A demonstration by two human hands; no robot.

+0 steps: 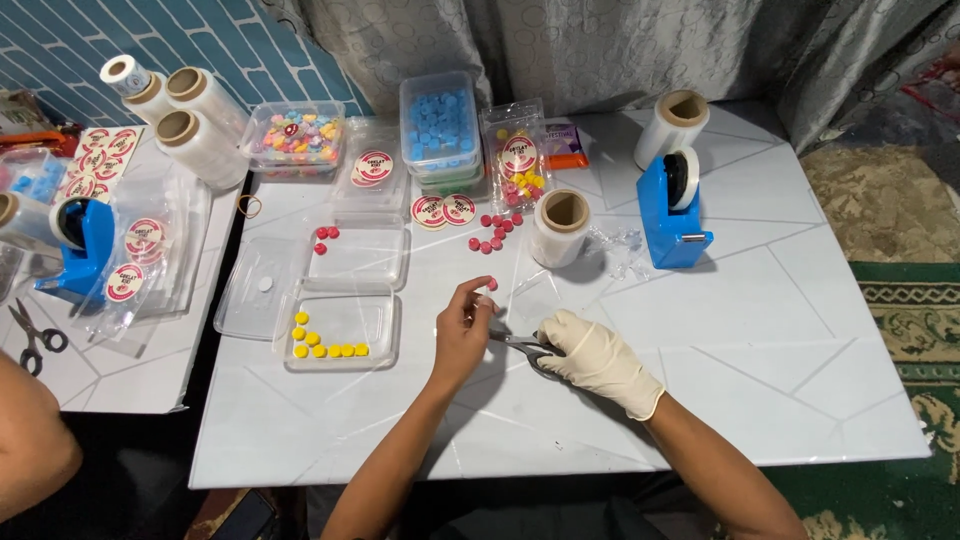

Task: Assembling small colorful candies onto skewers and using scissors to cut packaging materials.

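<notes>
Right grip [598,358] hiding scissors [520,346] handles

On the white tabletop [760,330], the gloved right hand [600,362] grips metal scissors [520,346] just right of the bare left hand [462,335]. Left of both lies a clear plastic tray [340,330] holding yellow round candies [325,347]. Behind them stands a roll of clear film [560,227], with a blue tape dispenser [672,212] to its right.

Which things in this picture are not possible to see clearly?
- Head view: what the left hand pinches is too small to tell.
- Scissors: the handles are hidden in the gloved right hand.
- Person at left: cut off by the frame edge.
- Sticker print: too small.
</notes>
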